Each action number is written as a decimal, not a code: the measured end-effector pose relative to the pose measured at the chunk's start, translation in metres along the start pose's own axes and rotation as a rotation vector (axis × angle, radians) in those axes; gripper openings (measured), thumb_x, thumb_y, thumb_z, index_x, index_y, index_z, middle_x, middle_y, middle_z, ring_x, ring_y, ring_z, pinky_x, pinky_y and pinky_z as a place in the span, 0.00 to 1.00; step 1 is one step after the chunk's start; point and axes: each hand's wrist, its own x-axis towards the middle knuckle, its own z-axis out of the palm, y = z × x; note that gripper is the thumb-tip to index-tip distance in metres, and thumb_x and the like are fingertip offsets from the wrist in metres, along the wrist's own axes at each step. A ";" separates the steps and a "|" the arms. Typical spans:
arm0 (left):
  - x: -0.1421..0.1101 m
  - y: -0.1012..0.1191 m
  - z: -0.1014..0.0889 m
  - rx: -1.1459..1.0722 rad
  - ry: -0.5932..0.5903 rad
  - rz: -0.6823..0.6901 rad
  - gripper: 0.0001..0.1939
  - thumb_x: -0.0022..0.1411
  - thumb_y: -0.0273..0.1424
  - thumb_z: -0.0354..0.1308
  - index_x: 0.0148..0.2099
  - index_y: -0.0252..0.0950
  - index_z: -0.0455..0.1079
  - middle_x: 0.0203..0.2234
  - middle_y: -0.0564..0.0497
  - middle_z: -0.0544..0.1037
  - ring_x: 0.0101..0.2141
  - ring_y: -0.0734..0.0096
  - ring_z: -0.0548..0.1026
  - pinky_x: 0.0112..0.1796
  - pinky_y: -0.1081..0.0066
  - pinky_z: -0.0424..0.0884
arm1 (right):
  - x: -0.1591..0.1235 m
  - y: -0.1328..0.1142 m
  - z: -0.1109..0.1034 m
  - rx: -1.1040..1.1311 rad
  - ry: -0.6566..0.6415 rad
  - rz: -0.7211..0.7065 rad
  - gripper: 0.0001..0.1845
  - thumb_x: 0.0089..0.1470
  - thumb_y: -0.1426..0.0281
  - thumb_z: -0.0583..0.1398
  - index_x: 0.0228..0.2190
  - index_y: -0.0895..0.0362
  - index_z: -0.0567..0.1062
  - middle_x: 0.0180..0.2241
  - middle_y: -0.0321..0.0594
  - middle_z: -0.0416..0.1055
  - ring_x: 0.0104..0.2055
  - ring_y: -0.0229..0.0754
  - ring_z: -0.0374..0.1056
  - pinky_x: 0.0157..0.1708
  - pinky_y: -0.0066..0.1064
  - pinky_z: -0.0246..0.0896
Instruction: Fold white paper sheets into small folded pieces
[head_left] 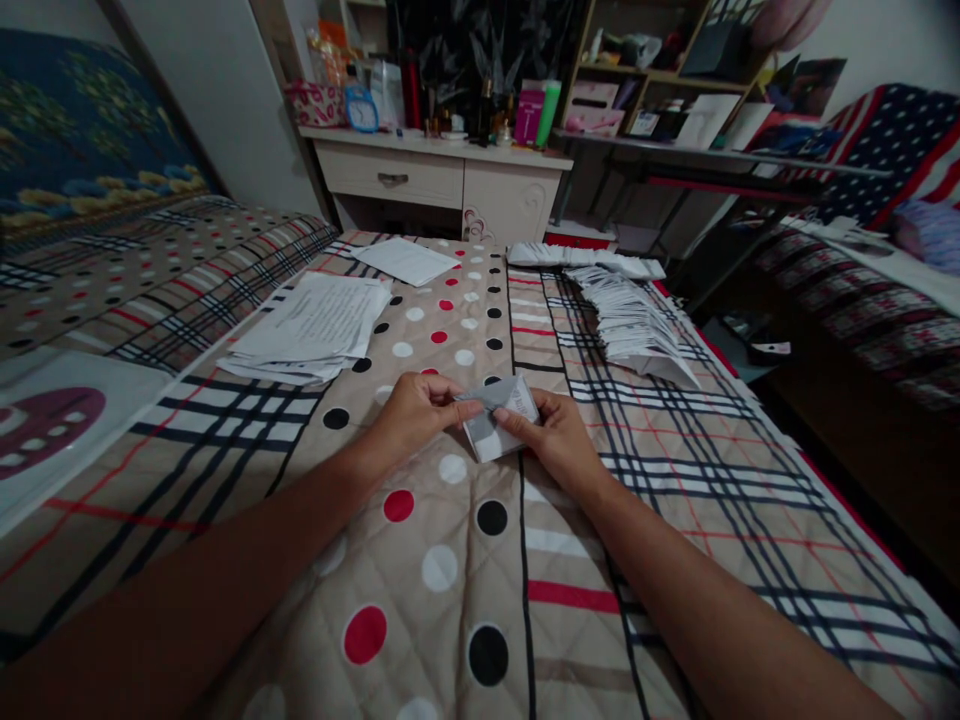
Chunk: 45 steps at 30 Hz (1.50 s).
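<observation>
Between my two hands is a small folded sheet of printed paper (491, 440), held just above the patterned bedspread (450, 620). My left hand (420, 415) pinches its left edge between thumb and fingers. On the other side, my right hand (553, 430) grips the right edge, its thumb pressed on the upper face and its fingers mostly hidden behind. A stack of flat printed sheets (315, 320) lies beyond my left hand. Beyond my right hand is a long row of folded papers (630, 325), overlapping one another.
A single sheet (406, 261) and another folded row (581, 260) lie near the bed's far edge. At left is a white bag with a purple print (52, 430). A white dresser (442, 180) holding bottles and a blue clock (361, 108) stands behind the bed.
</observation>
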 end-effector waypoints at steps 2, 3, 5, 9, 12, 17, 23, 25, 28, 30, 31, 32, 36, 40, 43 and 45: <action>-0.001 0.001 0.002 -0.020 0.003 -0.008 0.13 0.47 0.38 0.70 0.27 0.32 0.76 0.19 0.50 0.76 0.21 0.73 0.72 0.25 0.72 0.67 | 0.000 0.001 0.001 0.015 0.019 0.016 0.16 0.42 0.59 0.71 0.28 0.60 0.80 0.25 0.39 0.76 0.25 0.38 0.67 0.27 0.29 0.62; -0.001 0.001 0.004 -0.040 0.015 -0.014 0.13 0.49 0.39 0.69 0.28 0.32 0.76 0.20 0.50 0.77 0.21 0.73 0.72 0.25 0.72 0.67 | 0.000 0.001 0.001 0.026 0.034 0.015 0.16 0.42 0.59 0.71 0.28 0.60 0.80 0.26 0.39 0.76 0.25 0.38 0.67 0.26 0.29 0.62; -0.002 0.002 0.007 -0.072 0.046 -0.018 0.14 0.52 0.40 0.66 0.28 0.32 0.77 0.19 0.50 0.76 0.20 0.74 0.70 0.24 0.73 0.65 | 0.000 0.001 0.002 0.056 0.058 0.007 0.16 0.42 0.59 0.71 0.28 0.59 0.80 0.26 0.39 0.76 0.25 0.38 0.67 0.26 0.29 0.63; -0.002 0.003 0.010 -0.054 0.104 0.007 0.21 0.57 0.44 0.61 0.21 0.33 0.70 0.14 0.53 0.69 0.17 0.78 0.63 0.20 0.75 0.58 | -0.002 0.003 0.004 0.067 0.002 0.025 0.15 0.42 0.61 0.71 0.28 0.60 0.80 0.27 0.39 0.77 0.25 0.37 0.67 0.27 0.28 0.63; -0.001 0.001 0.010 -0.055 0.131 0.024 0.24 0.59 0.47 0.59 0.21 0.33 0.68 0.14 0.54 0.68 0.16 0.79 0.62 0.19 0.75 0.57 | -0.002 0.004 0.005 0.048 -0.043 0.036 0.15 0.42 0.61 0.71 0.28 0.61 0.80 0.27 0.39 0.76 0.26 0.36 0.67 0.28 0.28 0.62; -0.001 -0.004 0.010 -0.094 -0.024 0.025 0.18 0.49 0.40 0.70 0.38 0.33 0.73 0.24 0.52 0.77 0.24 0.74 0.74 0.27 0.75 0.68 | -0.001 -0.001 0.005 0.054 0.110 0.007 0.17 0.38 0.60 0.72 0.23 0.60 0.77 0.23 0.37 0.74 0.23 0.35 0.63 0.25 0.28 0.59; -0.003 -0.005 0.012 -0.144 -0.035 -0.028 0.30 0.50 0.37 0.70 0.53 0.35 0.63 0.22 0.56 0.75 0.21 0.76 0.72 0.23 0.77 0.63 | -0.002 -0.004 0.002 0.097 0.139 -0.035 0.22 0.46 0.52 0.67 0.20 0.58 0.73 0.19 0.35 0.68 0.21 0.34 0.59 0.22 0.27 0.55; -0.003 -0.004 0.011 -0.206 -0.037 -0.048 0.30 0.51 0.38 0.69 0.53 0.36 0.63 0.23 0.56 0.75 0.21 0.77 0.70 0.23 0.78 0.61 | -0.001 -0.003 0.000 0.167 0.143 -0.054 0.25 0.52 0.47 0.60 0.21 0.57 0.72 0.19 0.35 0.66 0.20 0.34 0.58 0.22 0.28 0.55; -0.004 -0.003 0.010 -0.347 -0.093 -0.124 0.31 0.50 0.39 0.70 0.53 0.39 0.62 0.24 0.57 0.73 0.20 0.80 0.67 0.23 0.78 0.57 | 0.000 -0.002 -0.003 0.247 0.163 -0.092 0.24 0.56 0.47 0.57 0.27 0.56 0.74 0.23 0.36 0.69 0.22 0.35 0.60 0.23 0.28 0.59; -0.004 -0.003 0.009 -0.459 -0.199 -0.180 0.30 0.49 0.37 0.71 0.52 0.39 0.63 0.23 0.58 0.70 0.19 0.82 0.63 0.22 0.79 0.54 | 0.001 -0.002 -0.004 0.208 0.137 -0.110 0.18 0.52 0.52 0.63 0.33 0.55 0.76 0.30 0.38 0.73 0.27 0.36 0.65 0.28 0.28 0.62; -0.005 -0.003 0.009 -0.509 -0.265 -0.201 0.28 0.50 0.36 0.70 0.52 0.39 0.64 0.23 0.58 0.68 0.19 0.82 0.62 0.21 0.78 0.53 | 0.001 -0.002 -0.003 0.172 0.110 -0.117 0.18 0.49 0.56 0.66 0.37 0.54 0.77 0.34 0.38 0.75 0.30 0.37 0.67 0.31 0.29 0.64; -0.005 -0.003 0.009 -0.552 -0.324 -0.217 0.25 0.51 0.34 0.68 0.51 0.39 0.65 0.22 0.58 0.67 0.19 0.83 0.61 0.21 0.78 0.52 | 0.001 -0.003 -0.003 0.135 0.079 -0.125 0.19 0.46 0.59 0.68 0.39 0.53 0.77 0.38 0.39 0.75 0.34 0.39 0.69 0.34 0.30 0.65; -0.010 -0.001 0.011 -0.608 -0.489 -0.316 0.12 0.53 0.28 0.62 0.41 0.36 0.68 0.20 0.57 0.64 0.16 0.86 0.54 0.19 0.80 0.46 | 0.000 -0.003 0.000 0.044 0.036 -0.207 0.17 0.45 0.63 0.70 0.39 0.52 0.79 0.41 0.40 0.75 0.42 0.42 0.70 0.44 0.35 0.66; -0.012 0.003 0.013 -0.586 -0.500 -0.413 0.08 0.49 0.24 0.59 0.34 0.34 0.68 0.17 0.59 0.62 0.13 0.89 0.48 0.17 0.81 0.41 | -0.003 -0.007 0.002 -0.001 0.052 -0.212 0.09 0.45 0.62 0.69 0.26 0.54 0.78 0.32 0.38 0.73 0.36 0.41 0.68 0.39 0.34 0.65; -0.009 0.006 0.014 -0.521 -0.333 -0.416 0.08 0.52 0.24 0.59 0.37 0.33 0.70 0.18 0.55 0.69 0.14 0.86 0.57 0.16 0.82 0.48 | -0.004 -0.010 0.001 0.035 0.081 -0.130 0.13 0.46 0.60 0.68 0.22 0.56 0.76 0.24 0.36 0.69 0.27 0.37 0.63 0.30 0.30 0.61; -0.006 0.006 0.014 -0.490 -0.148 -0.383 0.08 0.54 0.25 0.59 0.39 0.33 0.70 0.23 0.50 0.75 0.19 0.79 0.67 0.20 0.79 0.60 | -0.004 -0.011 0.000 0.067 0.133 -0.089 0.15 0.44 0.59 0.69 0.21 0.57 0.75 0.21 0.34 0.67 0.24 0.34 0.58 0.25 0.28 0.55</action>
